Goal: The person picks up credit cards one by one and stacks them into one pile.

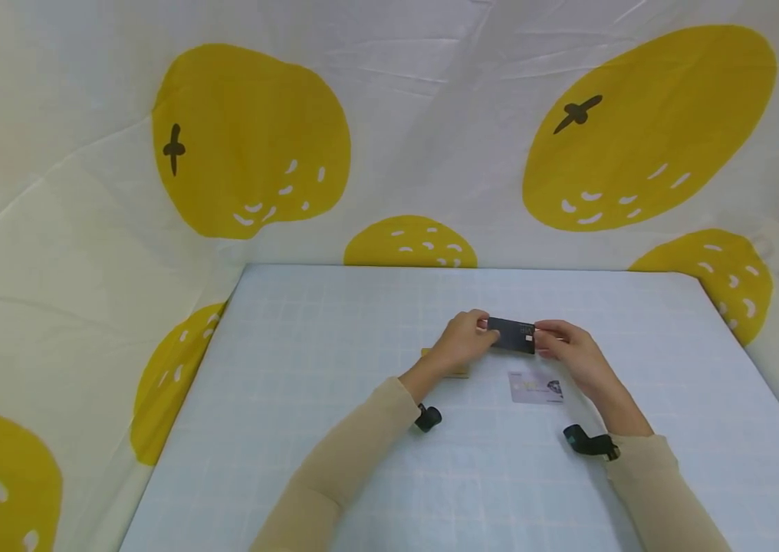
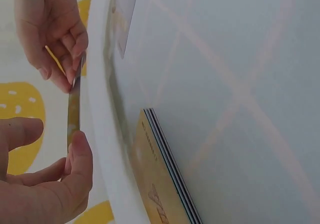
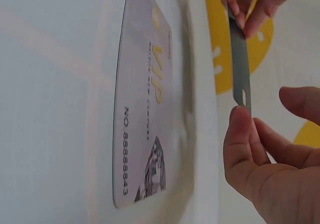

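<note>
A dark VIP card point(image 1: 512, 336) is held up over the table between both hands. My left hand point(image 1: 465, 337) pinches its left end, thumb on the near face. At the other end, the right hand point(image 1: 569, 349) grips the edge between thumb and fingers, as the right wrist view also shows. Below the dark card, a pale lilac VIP card point(image 3: 145, 98) with gold lettering lies flat on the table. A stack of cards with a gold one point(image 2: 155, 184) on top lies under the left hand and forearm, partly hidden by them in the head view.
The table point(image 1: 293, 368) has a pale blue checked cover. Behind it and at its sides hangs a white cloth point(image 1: 417, 153) with yellow fruit prints. A black wrist camera point(image 1: 590, 442) sits at the right sleeve, another point(image 1: 428, 418) at the left.
</note>
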The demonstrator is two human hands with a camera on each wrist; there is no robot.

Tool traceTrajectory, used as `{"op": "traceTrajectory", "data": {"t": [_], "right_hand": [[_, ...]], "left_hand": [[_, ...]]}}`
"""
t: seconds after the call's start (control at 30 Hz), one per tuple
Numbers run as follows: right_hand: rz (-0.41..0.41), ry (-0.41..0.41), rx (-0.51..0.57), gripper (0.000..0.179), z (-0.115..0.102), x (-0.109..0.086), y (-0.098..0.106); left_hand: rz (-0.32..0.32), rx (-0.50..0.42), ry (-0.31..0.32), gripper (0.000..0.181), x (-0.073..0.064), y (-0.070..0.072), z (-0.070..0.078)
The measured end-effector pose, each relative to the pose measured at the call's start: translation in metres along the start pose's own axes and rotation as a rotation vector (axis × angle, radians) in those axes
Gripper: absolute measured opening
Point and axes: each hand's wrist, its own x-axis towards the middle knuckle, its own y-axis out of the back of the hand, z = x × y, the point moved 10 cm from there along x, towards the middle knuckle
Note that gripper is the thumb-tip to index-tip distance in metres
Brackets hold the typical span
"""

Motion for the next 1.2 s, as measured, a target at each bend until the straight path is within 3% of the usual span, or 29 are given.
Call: {"op": "traceTrajectory", "data": {"t": [0.43,0.77,1.2], "right_hand": [[-0.066,0.047,0.049,0.052,-0.024,0.007,-0.037],[-0.157,0.048,0.077,0.052,-0.036,0.011,-0.072],[-0.207,0.030,0.077,0.046,-0.038,0.005,-0.096]], "left_hand": [[-0.023,-0.116,0.016,0.043,-0.020,0.035,-0.035],[0.001,-0.109,0.036,0.043,-0.041,0.063,-0.057],[-0.032,-0.075,0.039,0.042,-0.057,0.073,-0.071]]}}
